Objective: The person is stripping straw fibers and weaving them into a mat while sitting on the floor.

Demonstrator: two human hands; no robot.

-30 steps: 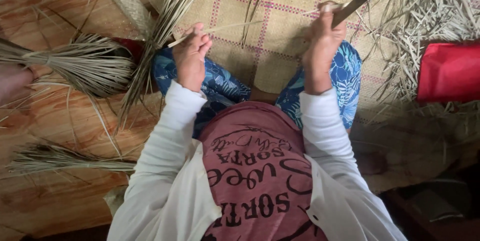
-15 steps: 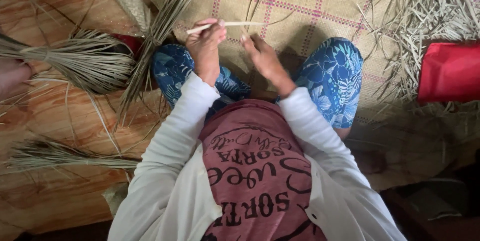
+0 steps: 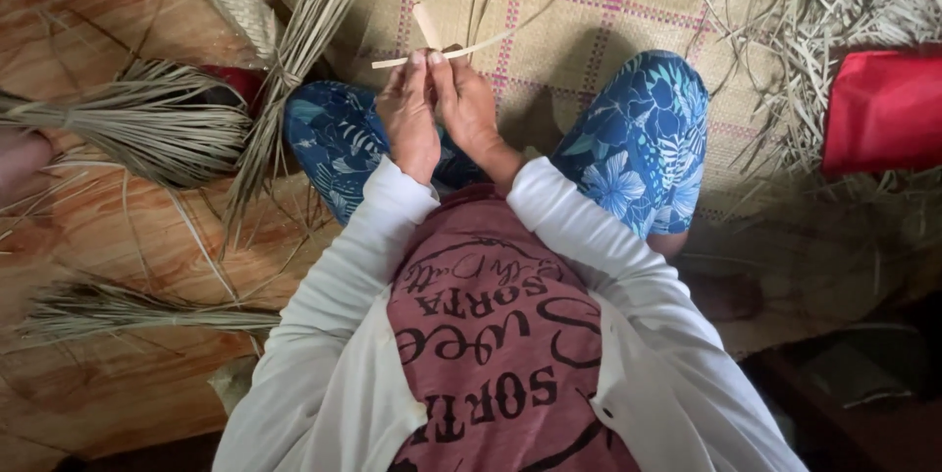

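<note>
The pale leaf strip [image 3: 442, 52] sits at the twelve o'clock end of both hands, above the knees, crossed by a second short strip [image 3: 426, 25] that stands up from the fingertips. It looks dry, thin and very light, springy along its length and likely to crease or split if bent sharply, so a hold near the crossing with the finger pads suits it best. The left hand [image 3: 410, 119] and the right hand [image 3: 469, 111] press together, each grip narrow and pinched on the strip.

At ten o'clock lie tied bundles of dried leaves [image 3: 157, 124]; a heap of loose strips [image 3: 834, 11] fills two o'clock beside a red cloth [image 3: 883, 109]. The woven mat [image 3: 589, 1] at twelve o'clock gives the most open room.
</note>
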